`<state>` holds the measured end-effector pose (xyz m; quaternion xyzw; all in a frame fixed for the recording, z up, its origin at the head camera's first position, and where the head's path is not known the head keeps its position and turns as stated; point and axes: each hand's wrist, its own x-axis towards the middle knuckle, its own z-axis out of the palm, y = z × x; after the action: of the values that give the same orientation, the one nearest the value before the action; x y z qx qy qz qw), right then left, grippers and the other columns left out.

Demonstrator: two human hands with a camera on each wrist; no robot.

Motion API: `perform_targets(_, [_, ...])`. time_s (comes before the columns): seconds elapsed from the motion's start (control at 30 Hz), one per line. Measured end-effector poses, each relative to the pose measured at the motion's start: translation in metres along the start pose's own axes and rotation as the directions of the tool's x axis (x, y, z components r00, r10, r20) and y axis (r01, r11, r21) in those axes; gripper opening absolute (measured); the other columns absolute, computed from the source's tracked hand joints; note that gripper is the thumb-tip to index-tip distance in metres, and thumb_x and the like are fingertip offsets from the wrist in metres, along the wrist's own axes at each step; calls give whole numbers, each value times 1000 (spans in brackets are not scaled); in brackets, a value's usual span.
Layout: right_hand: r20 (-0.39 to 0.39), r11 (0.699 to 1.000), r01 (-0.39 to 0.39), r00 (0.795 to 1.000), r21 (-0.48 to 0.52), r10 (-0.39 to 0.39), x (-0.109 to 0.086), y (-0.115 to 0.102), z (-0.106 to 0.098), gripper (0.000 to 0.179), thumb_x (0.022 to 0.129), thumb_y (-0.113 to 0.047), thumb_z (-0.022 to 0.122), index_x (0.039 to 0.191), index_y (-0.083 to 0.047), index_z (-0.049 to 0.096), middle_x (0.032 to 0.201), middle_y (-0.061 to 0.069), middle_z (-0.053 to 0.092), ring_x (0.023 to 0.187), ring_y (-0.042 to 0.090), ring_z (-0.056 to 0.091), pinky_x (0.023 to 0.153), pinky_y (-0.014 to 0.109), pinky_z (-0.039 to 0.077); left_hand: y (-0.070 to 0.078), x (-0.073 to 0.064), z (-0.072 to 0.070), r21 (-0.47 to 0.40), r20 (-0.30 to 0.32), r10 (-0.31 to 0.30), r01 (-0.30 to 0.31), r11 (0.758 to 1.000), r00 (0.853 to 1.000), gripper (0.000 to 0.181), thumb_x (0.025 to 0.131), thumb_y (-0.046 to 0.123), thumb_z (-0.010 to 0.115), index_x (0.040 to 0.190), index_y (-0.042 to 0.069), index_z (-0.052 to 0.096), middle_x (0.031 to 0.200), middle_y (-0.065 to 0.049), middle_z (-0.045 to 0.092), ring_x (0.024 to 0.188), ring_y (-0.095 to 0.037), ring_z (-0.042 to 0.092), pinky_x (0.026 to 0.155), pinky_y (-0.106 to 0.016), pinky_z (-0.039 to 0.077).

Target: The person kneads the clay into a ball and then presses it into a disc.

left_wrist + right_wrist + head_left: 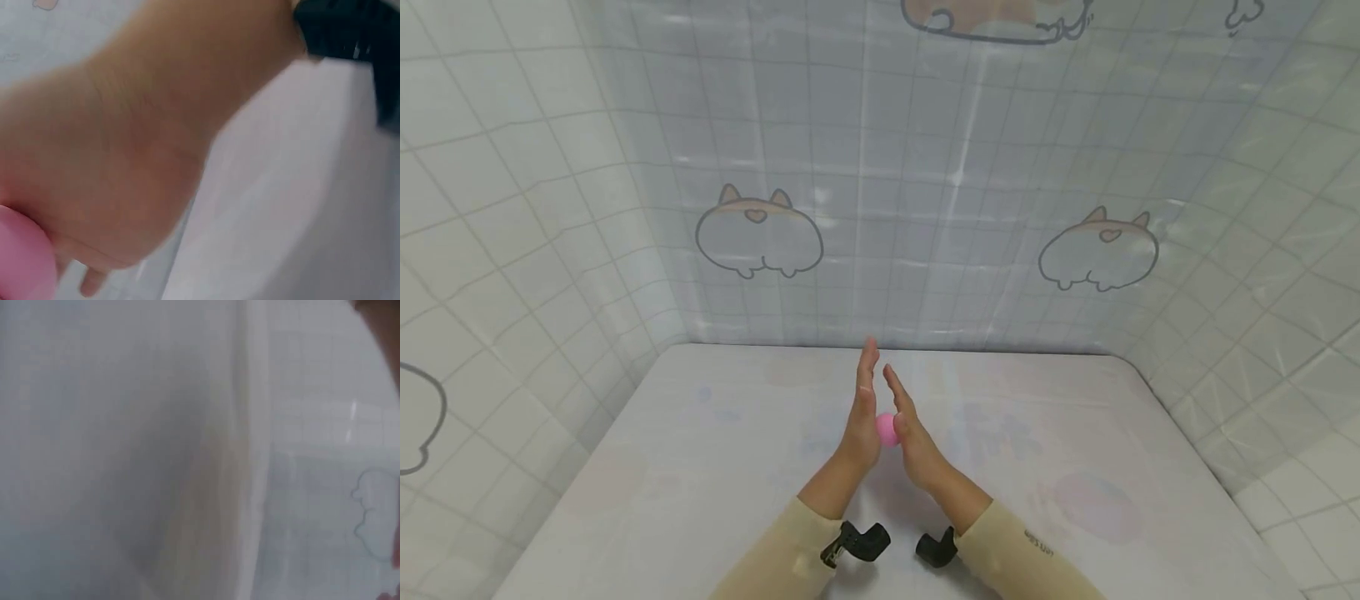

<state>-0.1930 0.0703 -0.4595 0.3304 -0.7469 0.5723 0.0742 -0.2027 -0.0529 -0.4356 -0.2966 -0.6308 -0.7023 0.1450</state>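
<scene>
A pink ball (887, 428) sits between the two palms, in the middle of the head view. On its left side the left hand (862, 425) stands upright with straight fingers, its palm against the ball. The right hand (916, 437) faces it from the other side, fingers extended forward and its thumb side overlapping the ball. In the left wrist view the ball (25, 256) shows at the lower left beside the left palm (119, 181). Only a sliver of the right hand (386, 331) enters the right wrist view, which is blurred.
Beneath the hands is a white table (715, 467) with faint pastel patches. A tiled-pattern sheet with cartoon dog drawings (760, 237) rises behind it and along both sides. Black camera mounts (867, 542) are strapped at both sleeved wrists.
</scene>
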Motion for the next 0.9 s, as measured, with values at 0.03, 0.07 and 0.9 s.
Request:
perform_targets(0.03, [7,1000,23,1000,-3,-23,-1,-2,1,78,102,-66,11,162,-17,1,168,11,3,152,34,3,113,70,8,-1,1,-1,13,-2,4,-4,1000,1000,87,97,74,17,162,18,4,166,-10,8,152,-30,8,113,-69,2])
perform_targets(0.07, [12,999,47,999,-3,-47,-2,-3,2,78,103,-65,10,162,-15,1,167,12,3,152,35,3,114,69,9,-1,2,-1,34,-4,7,-6,999,1000,87,98,74,16,162,17,3,167,-10,8,152,-29,8,113,-69,4])
perform_targets(0.9, [-149,991,71,985,-110,-87,16,-14,-24,89,97,-74,10,162,-14,5,167,9,8,152,32,7,111,73,10,-12,-14,11,190,196,-221,185,964,955,77,102,67,11,162,20,2,168,-4,-1,151,-34,13,110,-72,20])
